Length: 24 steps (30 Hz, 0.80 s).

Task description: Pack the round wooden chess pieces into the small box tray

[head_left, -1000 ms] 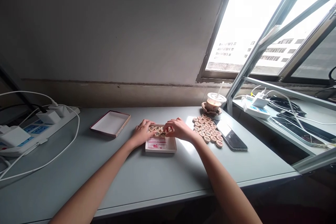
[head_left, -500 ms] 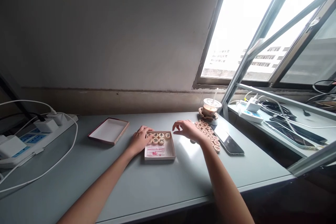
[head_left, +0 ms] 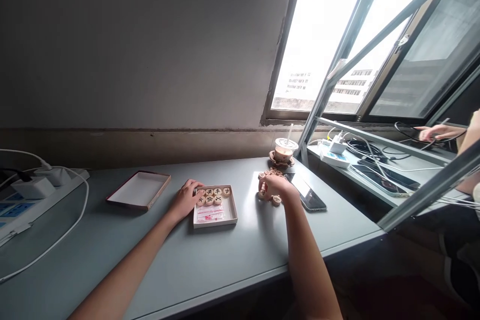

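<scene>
On the desk, pieces are half-hidden by the right hand (grip unclear), a box held leftward by the left hand.

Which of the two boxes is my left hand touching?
The right box, with round pieces inside: your left hand rests on its left edge. The other box lies apart, farther left.

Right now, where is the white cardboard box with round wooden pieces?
In the head view, the white cardboard box sits on the grey desk, below and slightly left of centre, with the bare left hand at its left edge.
</scene>
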Each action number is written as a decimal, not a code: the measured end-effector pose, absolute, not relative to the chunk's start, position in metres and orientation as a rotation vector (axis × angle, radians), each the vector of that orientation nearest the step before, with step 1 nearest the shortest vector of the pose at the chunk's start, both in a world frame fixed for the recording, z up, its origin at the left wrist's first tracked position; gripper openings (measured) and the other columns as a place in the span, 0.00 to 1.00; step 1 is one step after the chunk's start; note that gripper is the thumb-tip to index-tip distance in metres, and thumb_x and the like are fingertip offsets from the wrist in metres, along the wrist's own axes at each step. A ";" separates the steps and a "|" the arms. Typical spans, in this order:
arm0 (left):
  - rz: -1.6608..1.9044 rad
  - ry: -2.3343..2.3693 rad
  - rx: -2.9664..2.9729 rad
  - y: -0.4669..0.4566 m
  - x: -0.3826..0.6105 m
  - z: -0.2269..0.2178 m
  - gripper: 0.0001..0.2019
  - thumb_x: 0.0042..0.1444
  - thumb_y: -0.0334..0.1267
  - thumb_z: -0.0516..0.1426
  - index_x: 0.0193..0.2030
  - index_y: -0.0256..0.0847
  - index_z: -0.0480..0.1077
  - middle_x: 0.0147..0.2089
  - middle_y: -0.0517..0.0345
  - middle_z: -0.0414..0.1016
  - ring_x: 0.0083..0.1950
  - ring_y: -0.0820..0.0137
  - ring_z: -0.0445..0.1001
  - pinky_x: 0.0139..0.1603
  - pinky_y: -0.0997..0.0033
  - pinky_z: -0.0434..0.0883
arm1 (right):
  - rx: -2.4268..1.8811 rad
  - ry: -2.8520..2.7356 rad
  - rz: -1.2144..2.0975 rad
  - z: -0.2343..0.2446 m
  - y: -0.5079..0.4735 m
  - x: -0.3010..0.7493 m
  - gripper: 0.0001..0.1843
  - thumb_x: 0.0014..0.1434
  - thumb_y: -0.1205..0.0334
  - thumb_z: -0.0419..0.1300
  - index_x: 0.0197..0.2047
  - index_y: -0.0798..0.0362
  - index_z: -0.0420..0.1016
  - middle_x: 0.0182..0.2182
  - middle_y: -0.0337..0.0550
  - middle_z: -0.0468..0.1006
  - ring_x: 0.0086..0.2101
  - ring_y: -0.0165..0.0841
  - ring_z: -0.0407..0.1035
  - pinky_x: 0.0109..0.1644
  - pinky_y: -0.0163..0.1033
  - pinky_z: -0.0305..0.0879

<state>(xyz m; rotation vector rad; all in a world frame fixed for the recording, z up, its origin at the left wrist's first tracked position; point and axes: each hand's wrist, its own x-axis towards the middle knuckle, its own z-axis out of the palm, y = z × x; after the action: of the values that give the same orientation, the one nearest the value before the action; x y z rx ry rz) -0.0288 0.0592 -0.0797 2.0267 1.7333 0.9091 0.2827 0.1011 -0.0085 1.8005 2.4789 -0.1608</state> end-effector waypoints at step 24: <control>0.767 1.820 2.000 0.048 -0.021 -0.065 0.13 0.57 0.41 0.49 0.46 0.46 0.70 0.52 0.54 0.66 0.50 0.63 0.72 0.53 0.64 0.68 | 1.282 2.881 -0.092 -0.004 0.063 0.193 0.04 0.56 0.61 0.62 0.36 0.51 0.74 0.33 0.40 0.78 0.32 0.33 0.70 0.38 0.36 0.55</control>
<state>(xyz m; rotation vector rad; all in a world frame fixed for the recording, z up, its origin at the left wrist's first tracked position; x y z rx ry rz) -0.0215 0.0484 -0.0652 2.0000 1.8199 0.7675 0.1934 0.0632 -0.0043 1.2820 2.8812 -0.0919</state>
